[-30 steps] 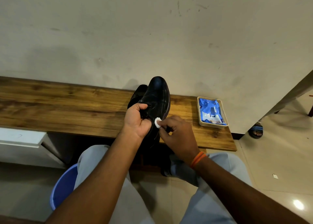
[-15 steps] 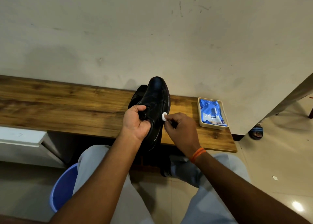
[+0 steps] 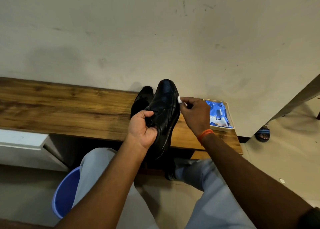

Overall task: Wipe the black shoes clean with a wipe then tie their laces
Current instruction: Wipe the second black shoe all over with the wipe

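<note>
My left hand [image 3: 142,130] grips a black shoe [image 3: 164,107] at its laced throat and holds it tilted, toe pointing away toward the wall, above the wooden bench [image 3: 69,111]. My right hand [image 3: 195,112] pinches a small white wipe [image 3: 179,100] and presses it against the right edge of that shoe near the toe. A second black shoe [image 3: 142,98] rests on the bench just behind and left of the held one, partly hidden by it.
A beige tray [image 3: 231,123] holding a blue wipes pack [image 3: 218,114] sits at the bench's right end. A blue bucket [image 3: 65,194] stands on the floor by my left leg. A sandalled foot [image 3: 263,135] shows beyond the wall corner at right.
My right hand slid the wipe up along the shoe's right side, from the middle near my left hand toward the toe. My left hand kept its grip.
</note>
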